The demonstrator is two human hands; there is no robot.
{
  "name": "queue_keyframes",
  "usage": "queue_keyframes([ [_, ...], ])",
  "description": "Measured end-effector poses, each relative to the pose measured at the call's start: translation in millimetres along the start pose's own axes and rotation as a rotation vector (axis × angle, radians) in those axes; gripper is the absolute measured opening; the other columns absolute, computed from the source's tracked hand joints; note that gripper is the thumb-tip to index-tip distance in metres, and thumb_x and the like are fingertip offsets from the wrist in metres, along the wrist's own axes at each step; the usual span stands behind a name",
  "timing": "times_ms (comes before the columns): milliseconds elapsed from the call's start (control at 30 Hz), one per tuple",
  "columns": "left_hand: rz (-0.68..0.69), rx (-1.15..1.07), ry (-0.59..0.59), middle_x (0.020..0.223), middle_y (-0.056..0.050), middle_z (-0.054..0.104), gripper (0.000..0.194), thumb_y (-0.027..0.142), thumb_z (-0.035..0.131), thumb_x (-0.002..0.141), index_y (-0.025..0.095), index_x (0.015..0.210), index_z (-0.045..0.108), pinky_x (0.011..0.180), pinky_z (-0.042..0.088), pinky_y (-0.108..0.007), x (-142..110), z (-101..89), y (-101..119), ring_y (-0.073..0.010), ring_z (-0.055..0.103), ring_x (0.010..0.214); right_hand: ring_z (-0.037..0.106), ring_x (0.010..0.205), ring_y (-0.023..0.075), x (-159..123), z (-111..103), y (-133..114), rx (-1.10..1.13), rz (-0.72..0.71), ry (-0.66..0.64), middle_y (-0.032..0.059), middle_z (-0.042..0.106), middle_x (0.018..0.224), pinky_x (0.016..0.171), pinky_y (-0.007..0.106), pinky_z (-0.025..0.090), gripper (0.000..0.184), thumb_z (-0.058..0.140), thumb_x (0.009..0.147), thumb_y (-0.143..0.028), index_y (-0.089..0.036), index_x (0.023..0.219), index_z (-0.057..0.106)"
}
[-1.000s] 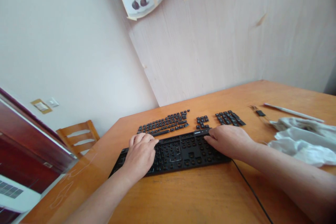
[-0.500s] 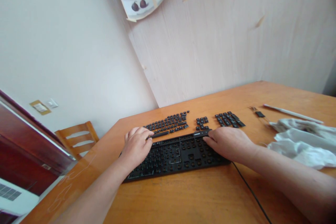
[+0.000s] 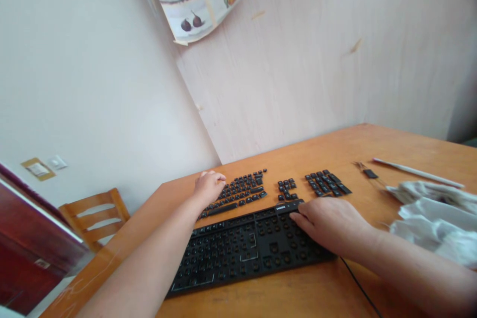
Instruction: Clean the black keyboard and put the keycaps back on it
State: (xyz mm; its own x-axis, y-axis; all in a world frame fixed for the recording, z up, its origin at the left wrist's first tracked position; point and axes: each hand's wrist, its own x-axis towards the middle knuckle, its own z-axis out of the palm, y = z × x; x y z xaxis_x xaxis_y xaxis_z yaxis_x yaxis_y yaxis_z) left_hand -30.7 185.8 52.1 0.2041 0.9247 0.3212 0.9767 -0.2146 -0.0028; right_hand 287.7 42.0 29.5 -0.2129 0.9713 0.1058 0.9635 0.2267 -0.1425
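A black keyboard base (image 3: 268, 248) with its keys taken off lies across the table, bare key posts showing. My right hand (image 3: 331, 223) is closed on its upper right part, thumb on the top face; its other fingers are largely out of sight. Beyond the base, black keycaps sit in groups: a large block (image 3: 242, 191), a small cluster (image 3: 286, 190) and a number-pad block (image 3: 325, 183). My left hand (image 3: 209, 187) reaches over the base to the far left end of the large block. Its fingers are curled together, and anything between them is hidden.
On the right of the wooden table (image 3: 290, 295) are a crumpled whitish cloth (image 3: 439, 226), a pale thin stick (image 3: 417, 171) and a small black piece with wires (image 3: 369, 173). A cable (image 3: 359, 285) runs from the base toward me. A chair (image 3: 95, 216) stands at left.
My left hand has left the keyboard base and moved forward to the large keycap block. My right hand stays on the base. The view has tilted and shifted slightly.
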Motion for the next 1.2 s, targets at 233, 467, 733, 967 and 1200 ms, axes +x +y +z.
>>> queue_keyframes([
  [233,0.025,-0.009,-0.070,0.100,-0.002,0.071,0.021,0.035,0.061,0.078,0.030,0.094,0.075,0.093,0.042,-0.037,39.5,29.1,0.4,-0.0247,0.056,0.103,0.068,0.072,0.0272,1.1,2.5,0.5,-0.004,0.001,0.013,0.0124,0.072,0.075,0.062,0.034,0.045,0.049,0.034,0.094,-0.048,-0.020,0.073,0.070],
  [467,0.042,-0.031,-0.113,0.102,-0.005,0.070,0.021,0.034,0.063,0.076,0.031,0.093,0.075,0.094,0.040,-0.041,56.2,41.8,0.0,-0.0274,0.053,0.107,0.068,0.072,0.0282,1.4,4.2,1.1,-0.001,0.000,0.023,0.0113,0.071,0.074,0.060,0.034,0.044,0.050,0.033,0.094,-0.049,-0.021,0.073,0.069],
  [733,0.042,-0.022,-0.138,0.103,-0.005,0.069,0.018,0.033,0.063,0.074,0.034,0.088,0.076,0.097,0.034,-0.048,64.0,47.7,3.4,-0.0311,0.049,0.112,0.069,0.071,0.0278,0.9,4.4,1.0,0.006,-0.002,0.019,0.0116,0.072,0.075,0.060,0.034,0.044,0.051,0.031,0.094,-0.050,-0.021,0.073,0.069],
  [967,0.023,-0.021,-0.152,0.101,-0.005,0.070,0.017,0.034,0.061,0.075,0.034,0.084,0.076,0.097,0.031,-0.050,64.3,45.7,6.6,-0.0316,0.047,0.112,0.068,0.070,0.0266,2.2,3.6,1.1,0.010,0.015,0.017,0.0120,0.071,0.074,0.059,0.033,0.043,0.050,0.033,0.093,-0.050,-0.021,0.073,0.069],
  [1200,-0.043,-0.065,-0.158,0.098,-0.003,0.071,0.012,0.038,0.066,0.072,0.035,0.077,0.076,0.097,0.031,-0.050,65.9,49.8,6.0,-0.0321,0.049,0.113,0.068,0.070,0.0250,0.5,0.1,0.1,0.010,0.020,-0.002,0.0119,0.071,0.074,0.059,0.031,0.043,0.048,0.034,0.093,-0.048,-0.020,0.073,0.068],
])
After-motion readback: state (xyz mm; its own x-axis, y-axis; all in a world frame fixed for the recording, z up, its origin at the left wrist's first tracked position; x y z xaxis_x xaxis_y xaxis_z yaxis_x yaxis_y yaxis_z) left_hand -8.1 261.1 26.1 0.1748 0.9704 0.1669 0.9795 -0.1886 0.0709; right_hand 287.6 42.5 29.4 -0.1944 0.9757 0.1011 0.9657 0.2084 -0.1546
